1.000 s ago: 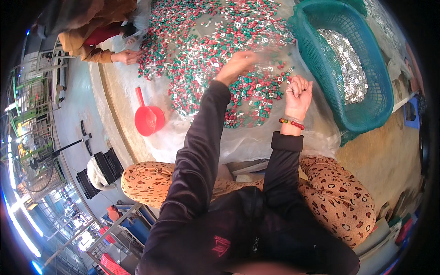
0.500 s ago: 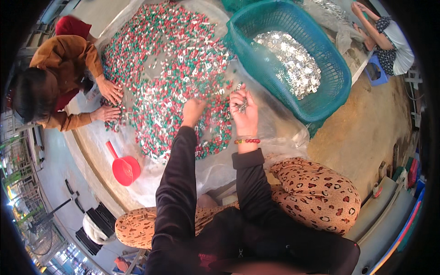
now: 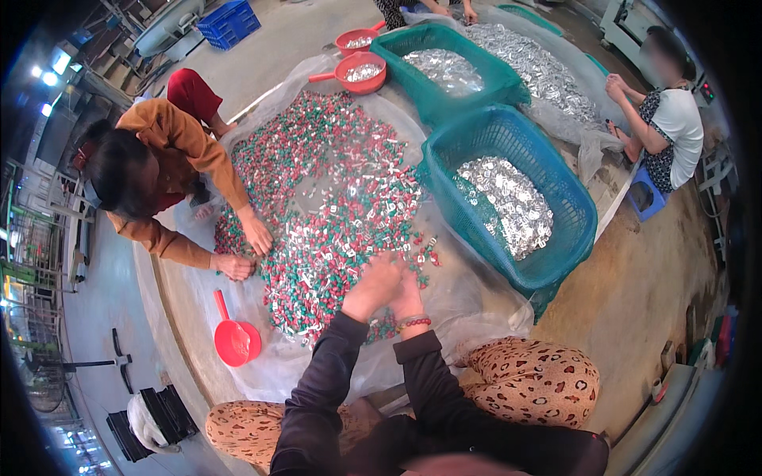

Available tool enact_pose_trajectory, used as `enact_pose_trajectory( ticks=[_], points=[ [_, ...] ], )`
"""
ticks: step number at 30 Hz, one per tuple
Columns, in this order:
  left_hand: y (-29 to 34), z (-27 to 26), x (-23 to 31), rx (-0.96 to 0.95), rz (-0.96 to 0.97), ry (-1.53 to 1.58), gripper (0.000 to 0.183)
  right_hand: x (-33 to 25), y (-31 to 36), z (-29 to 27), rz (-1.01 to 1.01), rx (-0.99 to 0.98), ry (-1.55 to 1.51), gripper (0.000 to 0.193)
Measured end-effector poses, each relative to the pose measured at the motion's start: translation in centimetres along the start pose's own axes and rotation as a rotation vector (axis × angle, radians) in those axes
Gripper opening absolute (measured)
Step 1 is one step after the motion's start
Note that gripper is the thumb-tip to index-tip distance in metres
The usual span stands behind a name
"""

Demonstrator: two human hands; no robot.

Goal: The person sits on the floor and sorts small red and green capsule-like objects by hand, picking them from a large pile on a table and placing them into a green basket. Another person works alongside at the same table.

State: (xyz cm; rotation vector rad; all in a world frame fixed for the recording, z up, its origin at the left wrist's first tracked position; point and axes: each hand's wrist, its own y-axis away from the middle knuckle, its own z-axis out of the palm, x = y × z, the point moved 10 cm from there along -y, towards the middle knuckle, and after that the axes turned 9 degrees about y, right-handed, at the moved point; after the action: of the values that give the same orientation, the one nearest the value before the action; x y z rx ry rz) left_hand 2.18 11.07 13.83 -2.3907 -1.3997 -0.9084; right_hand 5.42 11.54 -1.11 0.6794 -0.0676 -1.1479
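Plastic sheet, strip showing between blue basket and heap of red, green and white pieces. Left hand overlaps right hand above heap's near-right edge; fingers blurred, opening and hold cannot be told. Red scoop beside heap's near-left edge.

We can read no text, number or sign here. On the small pieces any marks would be too tiny for us to tell. On the red scoop, the front basket and the blue crate, we also cannot make out any letters or labels.
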Motion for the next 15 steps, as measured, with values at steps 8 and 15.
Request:
enact_pose_trajectory(
  ticks=[8,15],
  points=[
    [6.1,-10.2,-2.9,0.463,-0.005,0.224,0.031,-14.2,-6.8,8.1,-0.315,-0.101,-0.054,0.031],
    [12.9,-12.8,-12.8,0.614,-0.314,0.223,0.032,-34.6,-9.9,21.8,-0.445,-0.021,-0.042,0.079]
  ],
)
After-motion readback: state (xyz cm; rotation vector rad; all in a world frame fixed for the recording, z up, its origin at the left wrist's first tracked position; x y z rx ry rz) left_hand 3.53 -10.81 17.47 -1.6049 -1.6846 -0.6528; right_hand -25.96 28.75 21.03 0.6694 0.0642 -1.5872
